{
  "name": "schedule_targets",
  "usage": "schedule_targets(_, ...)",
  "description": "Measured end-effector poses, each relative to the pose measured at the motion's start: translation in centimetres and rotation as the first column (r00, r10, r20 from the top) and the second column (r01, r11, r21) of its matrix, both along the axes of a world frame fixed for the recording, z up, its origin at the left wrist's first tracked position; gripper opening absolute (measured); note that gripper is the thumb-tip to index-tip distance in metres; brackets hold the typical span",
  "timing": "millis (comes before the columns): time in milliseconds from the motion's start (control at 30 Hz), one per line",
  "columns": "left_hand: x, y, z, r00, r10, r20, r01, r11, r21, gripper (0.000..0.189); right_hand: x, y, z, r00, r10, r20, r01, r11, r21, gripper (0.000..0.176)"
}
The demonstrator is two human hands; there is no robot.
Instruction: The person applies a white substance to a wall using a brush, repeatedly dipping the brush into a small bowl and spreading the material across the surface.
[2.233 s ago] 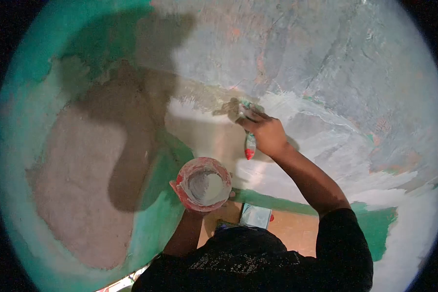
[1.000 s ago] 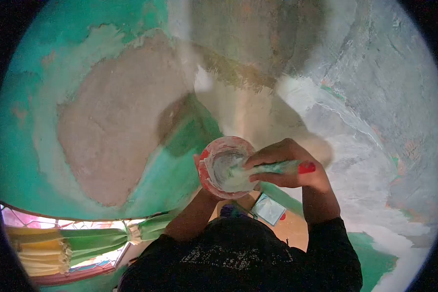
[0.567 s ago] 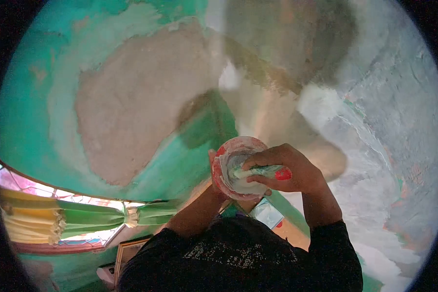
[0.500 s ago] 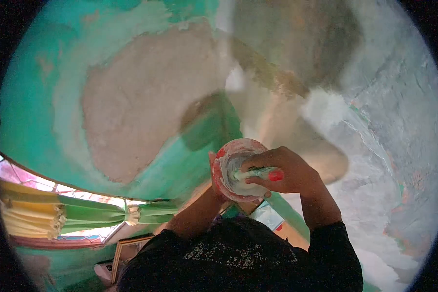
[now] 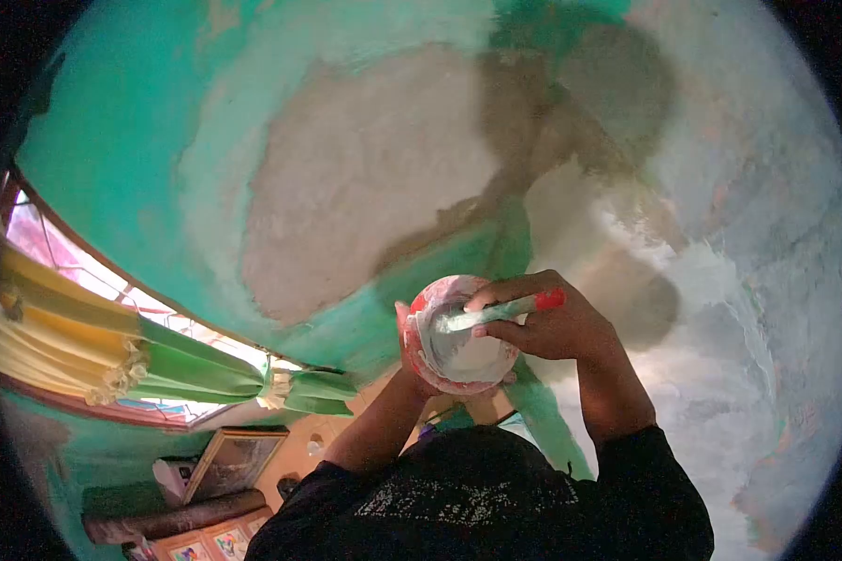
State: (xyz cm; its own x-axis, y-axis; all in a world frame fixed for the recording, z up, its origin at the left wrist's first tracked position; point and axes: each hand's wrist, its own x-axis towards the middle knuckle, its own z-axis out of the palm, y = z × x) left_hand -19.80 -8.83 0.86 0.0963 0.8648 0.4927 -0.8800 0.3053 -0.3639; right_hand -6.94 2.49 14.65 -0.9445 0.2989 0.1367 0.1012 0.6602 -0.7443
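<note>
**Brush back in the pot; wall contact broken**

The brush lies across the mouth of the pot, its bristles inside against the far left wall and its red handle tip pointing right. The right hand holds it with the fingers curled and pressed together over the handle and the thumb beneath, a closed pinch. The left hand cups the pot from below. Its thumb shows at the left rim, but the other fingers are behind the pot and I cannot tell how they lie.

Change noted: two seconds ago the brush was pressed to the wall, laying a white coat. It has since come down to the pot, which stays at chest height just off the surface. Over the last half second the bristles have moved from the pot's middle up towards its rim. I judge this to be loading or wiping off, with no coat being applied at present.

Container: the red pot is smeared white inside and out. It holds a pale, thick white mix in its bottom. The level looks low, though the exact amount is unclear.

Surroundings: a bare plaster patch sits above the pot, ringed by green paint. Fresh white coating lies to the right. The view has swung left, bringing in a window, a tied green and yellow curtain and a framed picture below.
</note>
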Motion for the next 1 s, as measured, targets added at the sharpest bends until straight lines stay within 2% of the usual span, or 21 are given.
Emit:
schedule_targets(67,-0.7,-0.6,-0.4,0.999,0.031,-0.016,-0.031,0.999,0.005,0.123,-1.3,-0.4,-0.9,1.0,0.02,-0.017,-0.019,0.999,0.045,0.026)
schedule_targets(100,-1.6,-1.2,-0.4,0.994,0.047,-0.103,-0.053,0.997,-0.05,0.122,-1.9,-0.8,-1.2,1.0,0.016,0.013,-0.017,0.996,0.087,0.026)
schedule_targets(167,-2.5,-1.9,-0.6,0.988,0.05,-0.146,-0.065,0.993,-0.096,0.121,-2.8,-1.4,-1.6,0.998,0.003,0.066,-0.014,0.986,0.168,0.026)
schedule_targets(267,-3.6,-2.7,-1.1,0.955,0.068,-0.287,-0.117,0.981,-0.155,0.121,-3.3,-1.8,-0.8,1.0,-0.018,0.023,0.017,1.0,0.019,0.025)
schedule_targets(467,-4.7,-3.6,-1.8,0.89,0.057,-0.452,-0.172,0.961,-0.218,0.122,-4.3,-2.0,-1.1,1.0,0.017,-0.005,-0.017,0.995,0.102,0.027)
schedule_targets(533,-4.8,-4.0,-1.8,0.878,0.053,-0.475,-0.183,0.955,-0.232,0.122,-4.5,-2.1,-1.3,0.997,0.005,-0.076,0.007,0.988,0.156,0.027)
schedule_targets(567,-4.9,-4.2,-1.8,0.877,0.052,-0.478,-0.187,0.953,-0.239,0.122,-4.6,-2.1,-1.4,0.994,0.0,-0.112,0.02,0.983,0.181,0.027)
schedule_targets(633,-5.1,-4.5,-1.5,0.869,0.056,-0.492,-0.201,0.948,-0.248,0.123,-4.8,-2.3,-1.8,0.997,-0.004,-0.072,0.018,0.982,0.189,0.029)
schedule_targets(700,-5.0,-4.3,-1.4,0.923,0.156,-0.351,-0.2,0.975,-0.093,0.123,-5.0,-2.5,-1.7,0.998,-0.025,-0.056,0.035,0.984,0.178,0.031)
schedule_targets(800,-4.6,-4.3,-0.1,0.97,0.21,-0.12,-0.204,0.977,0.06,0.123,-5.4,-3.3,-1.6,0.993,-0.064,-0.099,0.079,0.986,0.149,0.031)
schedule_targets(867,-4.9,-4.6,0.1,0.949,0.277,-0.149,-0.256,0.956,0.145,0.117,-6.0,-3.6,-2.5,0.982,-0.075,-0.172,0.103,0.982,0.157,0.032)
schedule_targets(900,-5.5,-4.7,-0.2,0.904,0.346,-0.25,-0.301,0.932,0.201,0.111,-6.3,-3.8,-2.6,0.986,-0.087,-0.142,0.115,0.972,0.205,0.031)
schedule_targets(967,-5.8,-5.0,-0.4,0.876,0.39,-0.283,-0.348,0.919,0.187,0.11,-6.9,-4.3,-2.8,0.99,-0.113,-0.085,0.134,0.944,0.301,0.031)
schedule_targets(1000,-5.4,-5.1,-0.3,0.903,0.369,-0.221,-0.352,0.929,0.112,0.114,-6.9,-4.4,-2.7,0.985,-0.136,-0.107,0.162,0.945,0.285,0.028)
